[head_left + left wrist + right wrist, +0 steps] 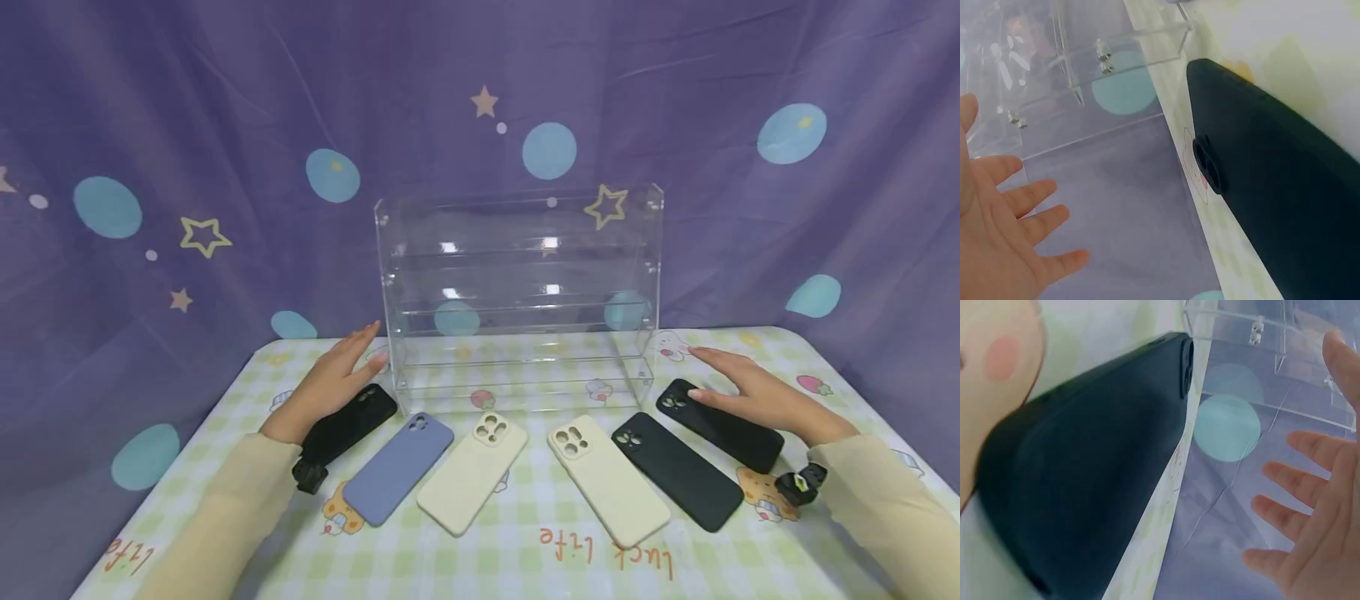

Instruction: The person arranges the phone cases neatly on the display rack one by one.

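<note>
Clear acrylic rack [517, 283], centre of the head frame. Lower, left to right, we list six phone cases: first black case [348, 427], blue case [400, 469], first cream case [474, 475], second cream case [611, 487], dark green case [678, 471], second black case [727, 431]. Left hand [336, 377], left of centre, and right hand [757, 396], at right: fingers fully extended, grasping nothing. Palms and parted fingers we see only in the wrist views; all six cases, only in the head view.
</note>
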Demonstrator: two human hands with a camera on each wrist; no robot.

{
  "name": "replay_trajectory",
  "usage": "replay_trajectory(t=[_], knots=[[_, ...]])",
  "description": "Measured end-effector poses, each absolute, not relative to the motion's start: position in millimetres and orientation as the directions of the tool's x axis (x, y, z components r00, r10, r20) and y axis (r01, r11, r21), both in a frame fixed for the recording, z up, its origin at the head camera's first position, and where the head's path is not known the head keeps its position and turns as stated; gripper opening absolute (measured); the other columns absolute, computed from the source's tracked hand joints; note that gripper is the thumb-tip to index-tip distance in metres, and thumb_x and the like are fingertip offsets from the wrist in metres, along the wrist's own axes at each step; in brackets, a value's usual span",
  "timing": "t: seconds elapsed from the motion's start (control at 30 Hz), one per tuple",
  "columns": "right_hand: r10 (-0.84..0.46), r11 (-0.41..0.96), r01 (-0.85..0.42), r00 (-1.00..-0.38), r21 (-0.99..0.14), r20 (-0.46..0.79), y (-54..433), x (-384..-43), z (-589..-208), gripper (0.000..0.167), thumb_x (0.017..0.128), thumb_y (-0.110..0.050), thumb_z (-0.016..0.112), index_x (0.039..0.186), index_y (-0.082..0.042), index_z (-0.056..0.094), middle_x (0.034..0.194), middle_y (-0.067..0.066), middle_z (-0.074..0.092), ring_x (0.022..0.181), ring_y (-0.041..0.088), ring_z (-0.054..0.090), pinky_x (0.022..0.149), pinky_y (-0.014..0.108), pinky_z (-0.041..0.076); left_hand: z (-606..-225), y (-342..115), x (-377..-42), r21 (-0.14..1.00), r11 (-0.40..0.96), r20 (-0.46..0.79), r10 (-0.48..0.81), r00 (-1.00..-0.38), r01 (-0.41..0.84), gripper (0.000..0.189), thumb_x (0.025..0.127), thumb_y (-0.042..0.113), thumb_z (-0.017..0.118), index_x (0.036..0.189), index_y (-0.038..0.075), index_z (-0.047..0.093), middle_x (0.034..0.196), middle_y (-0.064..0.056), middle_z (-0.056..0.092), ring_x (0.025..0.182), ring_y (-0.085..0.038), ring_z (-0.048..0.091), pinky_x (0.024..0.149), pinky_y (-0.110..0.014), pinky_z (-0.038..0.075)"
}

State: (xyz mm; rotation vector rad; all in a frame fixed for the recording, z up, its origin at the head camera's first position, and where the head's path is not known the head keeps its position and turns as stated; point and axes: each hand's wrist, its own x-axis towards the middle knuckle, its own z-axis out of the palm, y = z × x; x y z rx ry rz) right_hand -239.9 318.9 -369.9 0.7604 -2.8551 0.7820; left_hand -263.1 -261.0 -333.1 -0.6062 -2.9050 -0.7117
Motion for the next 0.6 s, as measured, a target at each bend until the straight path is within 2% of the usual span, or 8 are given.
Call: replay_trajectory(t=[0.27,0.6], knots=[[-0.448,0.749,-0.477,-0.876,-0.459,0.179,333,-238,-380,0.075,0.081,-0.028,0.074,0.138,0.007,0.04,0.138,0.032,0.039,0.125,0.053,0.035,0.094,0.066,0.032,-337,-250,-264,0.515,0.777,0.17,0.322,-0.931,0.362,0.075,0.096,0.048,0.048,0.152,0.011,0.013,0.155,-0.017,0.018,0.139,-0.039,0.022,0.108,-0.058,0.024],[-0.51,0.696,-0.471,-0.855,-0.542,0.087,331,-247,-388,0.071,0.084,-0.026,0.071,0.144,-0.004,0.038,0.144,0.024,0.038,0.128,0.047,0.034,0.094,0.065,0.034,-344,-242,-266,0.515,0.751,0.255,0.325,-0.91,0.413,0.07,0.092,0.035,0.061,0.145,-0.002,0.031,0.145,-0.024,0.037,0.132,-0.039,0.036,0.104,-0.055,0.034]])
